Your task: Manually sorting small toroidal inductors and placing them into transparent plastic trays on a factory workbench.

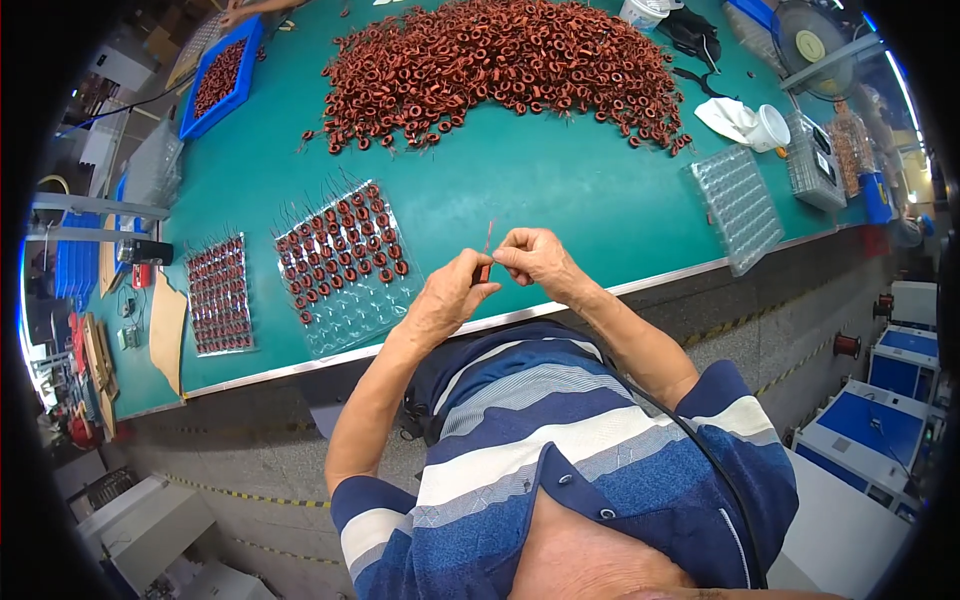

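Note:
Above the table's near edge, my left hand (447,300) pinches a small reddish-brown ring coil (484,271) between thumb and fingers. Thin wire leads (490,232) stick up from it, away from me. Close against the coil, my right hand (538,262) is closed in a pinch; whatever lies between its fingertips is too small to make out. To the left of my hands, a clear plastic blister tray (350,317) has ring coils in its far rows and bare pockets in its near rows. Beyond my hands lies a large heap of similar coils (500,65).
A second tray of coils (220,295) lies farther left. At the far left stands a blue bin (243,88) of small parts, with another person's hand (240,12) nearby. On the right are a clear tray (738,208), a white cup (770,128) and stacked trays (815,165).

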The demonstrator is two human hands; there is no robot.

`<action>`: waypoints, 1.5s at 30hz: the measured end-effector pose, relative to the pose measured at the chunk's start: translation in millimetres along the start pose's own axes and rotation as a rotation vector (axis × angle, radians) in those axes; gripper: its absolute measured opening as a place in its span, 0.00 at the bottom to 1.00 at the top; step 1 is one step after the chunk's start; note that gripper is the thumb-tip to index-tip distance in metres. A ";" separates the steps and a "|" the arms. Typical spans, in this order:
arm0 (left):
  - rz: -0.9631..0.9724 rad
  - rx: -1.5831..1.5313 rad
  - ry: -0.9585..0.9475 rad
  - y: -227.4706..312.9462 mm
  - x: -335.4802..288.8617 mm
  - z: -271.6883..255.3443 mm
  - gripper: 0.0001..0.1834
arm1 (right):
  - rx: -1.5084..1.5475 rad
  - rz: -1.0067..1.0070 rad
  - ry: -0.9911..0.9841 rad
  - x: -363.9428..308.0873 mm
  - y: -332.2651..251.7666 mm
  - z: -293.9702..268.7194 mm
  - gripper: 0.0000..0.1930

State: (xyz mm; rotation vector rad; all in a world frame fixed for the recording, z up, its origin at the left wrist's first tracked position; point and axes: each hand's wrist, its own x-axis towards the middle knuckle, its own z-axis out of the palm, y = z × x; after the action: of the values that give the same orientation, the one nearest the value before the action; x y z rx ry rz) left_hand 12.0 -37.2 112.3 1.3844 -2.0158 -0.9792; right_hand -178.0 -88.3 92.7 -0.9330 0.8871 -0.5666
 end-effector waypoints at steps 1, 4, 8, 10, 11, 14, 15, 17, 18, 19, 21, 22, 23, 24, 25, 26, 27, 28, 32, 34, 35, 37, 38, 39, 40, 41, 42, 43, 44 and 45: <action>-0.032 -0.061 0.043 1.8 -0.5 2.8 0.19 | -0.131 -0.067 0.051 -3.7 -5.3 2.2 0.12; -0.173 -0.319 0.089 4.1 1.5 9.4 0.17 | -0.390 -0.219 0.170 -8.5 -18.3 10.5 0.11; -0.123 -0.949 0.192 4.9 -1.6 20.5 0.17 | -0.395 -0.430 0.230 -15.7 -25.6 21.0 0.10; -0.055 -1.039 0.210 15.2 -1.5 23.3 0.17 | -0.261 -0.420 0.200 -21.2 -36.7 28.4 0.10; -0.041 -1.184 0.229 23.7 0.6 22.2 0.16 | -0.126 -0.413 0.173 -22.2 -40.8 30.1 0.10; -0.040 -1.318 0.230 27.2 3.1 20.9 0.16 | -0.169 -0.372 0.174 -18.2 -43.9 26.1 0.10; -0.039 -1.177 0.208 25.5 2.8 20.0 0.15 | -0.170 -0.369 0.170 -16.6 -43.3 23.8 0.10; -0.072 -0.904 0.187 24.2 3.1 18.2 0.13 | -0.206 -0.328 0.166 -14.2 -41.1 18.3 0.09; -0.075 -0.907 0.191 26.5 3.1 17.1 0.13 | -0.206 -0.335 0.171 -14.0 -41.3 18.0 0.10; -0.115 -0.714 0.214 30.5 3.3 15.2 0.13 | -0.209 -0.332 0.169 -15.1 -41.2 18.8 0.10; -0.169 -0.476 0.274 35.4 6.1 15.0 0.12 | -0.385 -0.459 0.271 -16.0 -41.3 23.3 0.09; -0.170 -0.476 0.277 37.1 7.6 17.0 0.12 | -0.517 -0.557 0.309 -20.6 -42.8 27.8 0.08; -0.174 -0.472 0.308 38.6 8.6 18.5 0.12 | -0.649 -0.655 0.347 -25.2 -43.2 32.9 0.08; -0.176 -0.469 0.338 39.5 9.6 19.4 0.12 | -0.731 -0.865 0.329 -25.1 -38.3 34.0 0.05; -0.131 -0.471 0.372 39.4 10.8 19.5 0.12 | -0.863 -0.952 0.312 -28.9 -38.5 33.5 0.04; -0.129 -0.471 0.374 41.6 11.5 19.7 0.12 | -0.997 -1.039 0.293 -33.1 -40.3 31.6 0.04; -0.113 -0.565 0.382 44.8 12.1 19.2 0.12 | -1.014 -1.097 0.282 -35.0 -41.7 31.4 0.04; -0.097 -0.658 0.389 46.7 12.3 19.0 0.12 | -1.016 -1.098 0.282 -37.3 -43.5 31.8 0.04; 0.035 -1.078 0.326 48.6 9.3 20.2 0.14 | -0.373 -0.703 0.188 -53.8 -62.5 37.6 0.06; 0.071 -1.134 0.314 51.9 10.7 19.1 0.16 | -0.134 -0.549 0.191 -55.1 -57.3 34.2 0.09; 0.105 -1.187 0.301 53.2 11.1 18.5 0.17 | -0.136 -0.548 0.190 -54.6 -56.7 33.3 0.09; 0.106 -1.221 0.301 57.2 10.4 18.9 0.17 | 0.042 -0.466 0.143 -53.6 -57.0 31.9 0.10; 0.106 -1.254 0.296 58.5 9.9 18.8 0.17 | 0.040 -0.466 0.142 -53.3 -57.3 31.9 0.10; 0.107 -1.255 0.298 59.3 9.7 18.5 0.17 | 0.083 -0.450 0.122 -53.3 -57.9 31.8 0.10; 0.116 -1.251 0.297 60.0 9.5 18.1 0.17 | 0.125 -0.433 0.102 -53.3 -58.3 31.5 0.10; 0.122 -1.245 0.297 61.5 8.9 18.0 0.17 | 0.125 -0.432 0.100 -53.7 -58.2 30.6 0.10; 0.122 -1.245 0.300 63.3 8.2 16.6 0.17 | 0.105 -0.434 0.124 -54.2 -58.0 29.6 0.10; 0.087 -1.113 0.313 65.1 7.3 14.5 0.17 | 0.085 -0.438 0.148 -54.8 -57.8 29.2 0.10; 0.052 -0.980 0.327 65.1 6.9 12.8 0.17 | 0.083 -0.437 0.143 -55.7 -57.9 30.6 0.10; 0.052 -0.980 0.332 63.1 6.6 13.4 0.17 | -0.078 -0.476 0.227 -58.4 -58.0 33.2 0.10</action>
State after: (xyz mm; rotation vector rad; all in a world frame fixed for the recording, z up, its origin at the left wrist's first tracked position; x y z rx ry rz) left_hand -36.4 -25.5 153.8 0.8477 -1.0462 -1.3370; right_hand -183.8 -58.7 176.2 -1.1762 0.8949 -1.0680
